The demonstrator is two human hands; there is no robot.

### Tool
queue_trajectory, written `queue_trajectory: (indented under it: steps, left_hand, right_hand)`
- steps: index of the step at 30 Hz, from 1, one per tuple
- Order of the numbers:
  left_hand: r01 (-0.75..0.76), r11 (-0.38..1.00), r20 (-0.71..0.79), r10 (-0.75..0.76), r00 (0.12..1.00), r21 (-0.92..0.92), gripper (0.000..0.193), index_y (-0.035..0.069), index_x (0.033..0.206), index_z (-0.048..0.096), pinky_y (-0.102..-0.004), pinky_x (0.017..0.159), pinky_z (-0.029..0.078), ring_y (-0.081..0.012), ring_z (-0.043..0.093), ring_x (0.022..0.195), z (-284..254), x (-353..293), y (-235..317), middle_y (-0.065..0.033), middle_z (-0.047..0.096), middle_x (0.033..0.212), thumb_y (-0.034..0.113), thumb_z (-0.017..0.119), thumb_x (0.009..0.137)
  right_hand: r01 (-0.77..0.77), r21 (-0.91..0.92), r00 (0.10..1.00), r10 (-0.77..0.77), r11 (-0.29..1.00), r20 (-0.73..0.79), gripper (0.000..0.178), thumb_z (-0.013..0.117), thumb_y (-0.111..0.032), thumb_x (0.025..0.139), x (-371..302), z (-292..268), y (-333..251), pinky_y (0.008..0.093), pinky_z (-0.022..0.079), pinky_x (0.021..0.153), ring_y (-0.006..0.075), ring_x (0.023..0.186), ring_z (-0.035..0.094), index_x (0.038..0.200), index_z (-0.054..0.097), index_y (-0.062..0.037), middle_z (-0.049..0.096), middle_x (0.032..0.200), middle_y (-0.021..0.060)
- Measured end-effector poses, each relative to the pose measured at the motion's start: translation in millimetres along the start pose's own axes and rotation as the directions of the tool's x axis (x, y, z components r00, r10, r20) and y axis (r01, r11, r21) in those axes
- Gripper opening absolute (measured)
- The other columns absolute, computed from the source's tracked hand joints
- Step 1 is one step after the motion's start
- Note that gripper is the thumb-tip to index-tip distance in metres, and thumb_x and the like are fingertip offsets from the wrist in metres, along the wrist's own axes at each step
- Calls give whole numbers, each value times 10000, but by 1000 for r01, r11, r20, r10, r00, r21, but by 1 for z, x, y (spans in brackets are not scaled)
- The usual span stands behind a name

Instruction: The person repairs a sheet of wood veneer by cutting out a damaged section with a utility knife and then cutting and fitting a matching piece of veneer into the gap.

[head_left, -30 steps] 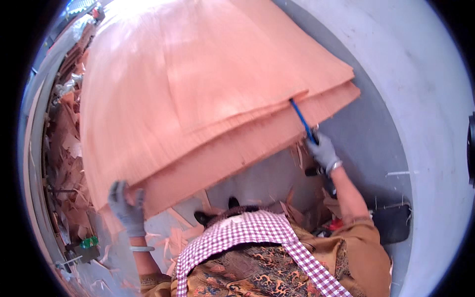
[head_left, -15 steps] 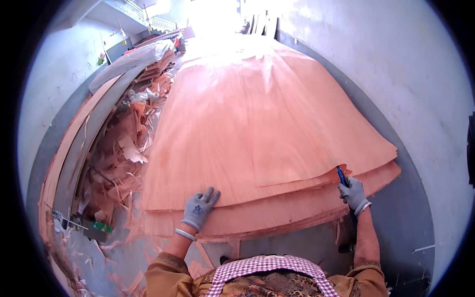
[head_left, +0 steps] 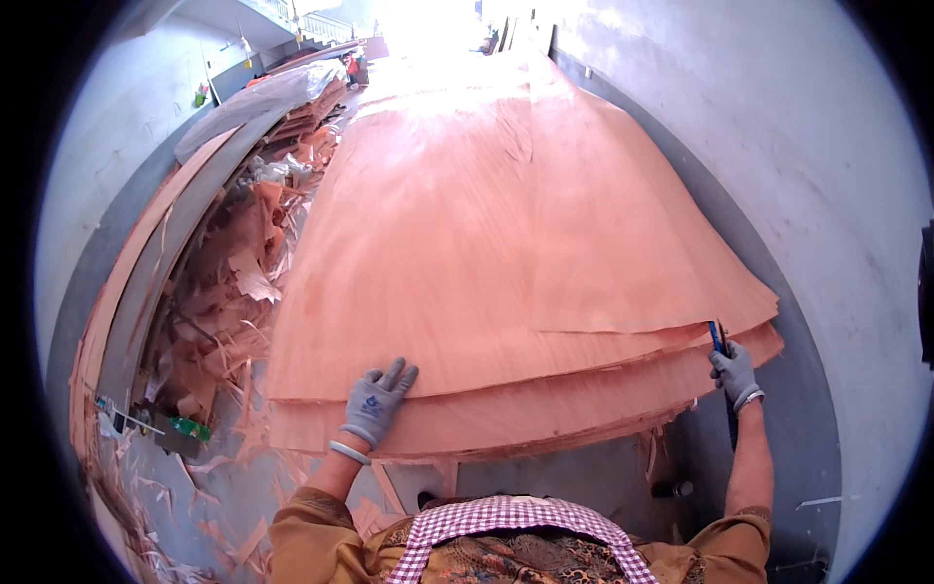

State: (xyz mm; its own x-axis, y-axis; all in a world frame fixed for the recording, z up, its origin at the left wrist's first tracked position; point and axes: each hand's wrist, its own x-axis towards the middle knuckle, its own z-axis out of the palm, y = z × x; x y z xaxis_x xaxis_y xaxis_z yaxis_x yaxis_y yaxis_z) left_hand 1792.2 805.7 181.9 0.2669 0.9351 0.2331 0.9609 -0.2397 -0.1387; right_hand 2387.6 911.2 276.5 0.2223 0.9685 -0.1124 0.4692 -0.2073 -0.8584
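Note:
A stack of broad reddish wood veneer sheets [head_left: 418,292] spreads out before me. My left hand [head_left: 379,401], in a grey glove, lies with fingers apart on the front edge of an upper sheet, near the left corner. At the right front, my gloved right hand [head_left: 733,368] is closed around a slim blue-and-black tool [head_left: 718,337], which looks like a utility knife. Its upper end meets the front edge of the top veneer sheet [head_left: 623,282], which covers the right part of the stack. The tool's tip is too small to make out.
Torn veneer scraps [head_left: 224,282] heap up along the left side, beside long boards [head_left: 146,263] and clear plastic sheeting [head_left: 243,112]. A green bottle [head_left: 191,428] lies at lower left. A pale wall [head_left: 778,127] runs along the right.
My right hand has moved right and slightly up with the blue-and-black tool. The top veneer sheet's front edge now lies higher and flatter. My left hand has shifted slightly left, still on the veneer.

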Motion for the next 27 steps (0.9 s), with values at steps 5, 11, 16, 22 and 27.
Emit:
queue_trajectory:
  steps: [5, 11, 16, 22, 27]
  left_hand:
    - [9, 1000, 9, -9, 1000, -15, 580, 241, 1331, 448, -361, 758, 504, -253, 556, 943, 10, 1, 1, -50, 451, 1363, 169, 591, 774]
    - [2, 999, 15, -2, 1000, -36, 568, 231, 1333, 447, -373, 762, 494, -265, 547, 942, 8, 4, 2, -62, 449, 1364, 163, 579, 785]
    - [-11, 1000, 29, 11, 1000, 11, 580, 208, 1325, 460, -393, 760, 482, -285, 547, 938, 12, -4, -8, -73, 453, 1361, 153, 599, 765]
    - [-101, 978, 24, 107, 994, -182, 585, 151, 1311, 474, -394, 732, 491, -289, 564, 914, -25, 13, -14, -101, 493, 1300, 237, 624, 752]
    - [43, 776, 93, 20, 995, -629, 480, 49, 1266, 468, -378, 741, 507, -310, 608, 856, -68, 31, 2, -145, 561, 1179, 233, 603, 844]
  right_hand:
    - [0, -441, 953, -134, 898, -272, 126, 571, -125, 762, -1, -102, 90, 286, 387, 421, 121, 465, 496, 846, 525, -44, 519, 611, 42]
    - [-296, -310, 906, 163, 904, -390, 149, 573, -57, 754, -91, -186, 187, 284, 371, 403, 114, 452, 471, 902, 592, -51, 506, 602, 24]
    - [-124, -59, 954, 102, 991, -280, 86, 592, -63, 738, -100, -87, 113, 253, 354, 389, 91, 436, 456, 817, 584, -30, 488, 573, 0]
    - [-11, 202, 996, 28, 979, -81, 170, 644, -167, 795, -84, 22, 11, 221, 362, 406, 82, 457, 479, 878, 599, -26, 532, 585, 15]
    - [-156, 563, 958, -14, 812, 286, 189, 585, -201, 884, -66, 147, -127, 176, 332, 444, 54, 526, 472, 952, 583, -25, 528, 666, -1]
